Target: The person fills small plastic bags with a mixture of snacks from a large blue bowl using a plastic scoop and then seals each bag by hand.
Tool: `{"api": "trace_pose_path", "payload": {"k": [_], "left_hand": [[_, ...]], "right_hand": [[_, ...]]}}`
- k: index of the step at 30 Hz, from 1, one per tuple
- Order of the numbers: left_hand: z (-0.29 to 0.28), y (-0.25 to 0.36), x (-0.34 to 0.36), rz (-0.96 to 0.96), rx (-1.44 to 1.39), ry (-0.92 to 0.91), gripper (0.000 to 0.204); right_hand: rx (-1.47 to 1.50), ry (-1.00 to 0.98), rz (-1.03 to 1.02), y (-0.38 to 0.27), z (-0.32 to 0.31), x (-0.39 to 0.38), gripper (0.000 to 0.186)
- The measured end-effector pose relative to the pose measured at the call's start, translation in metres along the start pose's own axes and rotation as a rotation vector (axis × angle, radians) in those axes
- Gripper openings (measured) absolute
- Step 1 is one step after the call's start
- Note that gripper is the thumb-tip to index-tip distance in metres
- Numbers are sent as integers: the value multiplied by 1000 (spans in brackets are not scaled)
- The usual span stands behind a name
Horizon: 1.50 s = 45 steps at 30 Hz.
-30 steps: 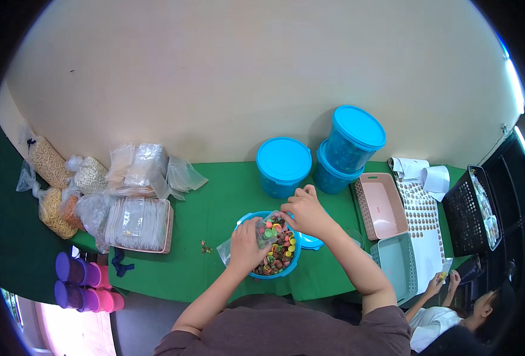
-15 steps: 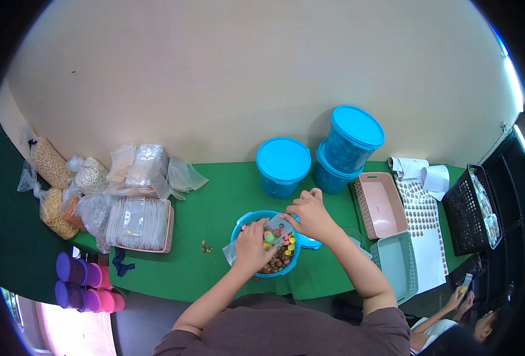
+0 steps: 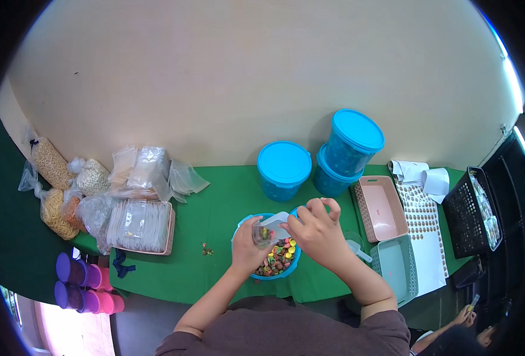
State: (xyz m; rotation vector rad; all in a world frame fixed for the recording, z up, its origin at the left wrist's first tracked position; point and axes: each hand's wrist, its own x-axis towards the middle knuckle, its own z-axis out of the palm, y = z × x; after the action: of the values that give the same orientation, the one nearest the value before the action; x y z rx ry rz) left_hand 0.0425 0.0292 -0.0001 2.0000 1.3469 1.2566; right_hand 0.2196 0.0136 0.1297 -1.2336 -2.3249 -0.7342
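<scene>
My left hand [image 3: 247, 249] grips a clear plastic bag [image 3: 263, 235] with colourful small pieces inside, above a blue tub [image 3: 293, 261] full of brown, yellow and pink pieces. My right hand [image 3: 316, 228] holds a translucent white scoop [image 3: 277, 221], its fingers closed around the handle and its head at the bag's mouth. Behind the right forearm are a small clear dish [image 3: 351, 240] and a white handle lying beside it.
Lidded blue buckets [image 3: 283, 160] stand behind the tub. Left are bags of dry goods [image 3: 57, 210], clear packaging [image 3: 138, 225] and purple and pink containers [image 3: 70, 267]. Right are a pink basket [image 3: 379, 207], mint basket [image 3: 393, 267], sticker sheets [image 3: 423, 243], black crate [image 3: 470, 210] and another person's hand [image 3: 465, 317].
My right hand has moved slightly down and right, with the scoop more visible. My left hand has tilted more upright around the bag. The person at right has moved lower.
</scene>
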Motion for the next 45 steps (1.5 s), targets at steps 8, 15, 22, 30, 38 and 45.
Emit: {"api": "trace_pose_path", "payload": {"k": [8,15,22,30,38,45], "left_hand": [[-26,-9,7,-233,-324,74,61],[-58,-49,10,-376,-1185,39,73],[-76,-53,9,-225,-1268,-29,92],[-80,-52,6,-215,-1013,-93,91],[-66,-14,9,-104,-162,-358,81],[-32,0,7,185,100,-362,88]], "right_hand": [[60,159,186,3,6,-3,18],[149,-244,154,-1,110,-66,20],[425,-271,349,-37,168,-106,19],[650,-354,579,-27,151,-102,23],[577,-121,556,17,80,-63,24],[461,-140,372,17,30,-33,21]]}}
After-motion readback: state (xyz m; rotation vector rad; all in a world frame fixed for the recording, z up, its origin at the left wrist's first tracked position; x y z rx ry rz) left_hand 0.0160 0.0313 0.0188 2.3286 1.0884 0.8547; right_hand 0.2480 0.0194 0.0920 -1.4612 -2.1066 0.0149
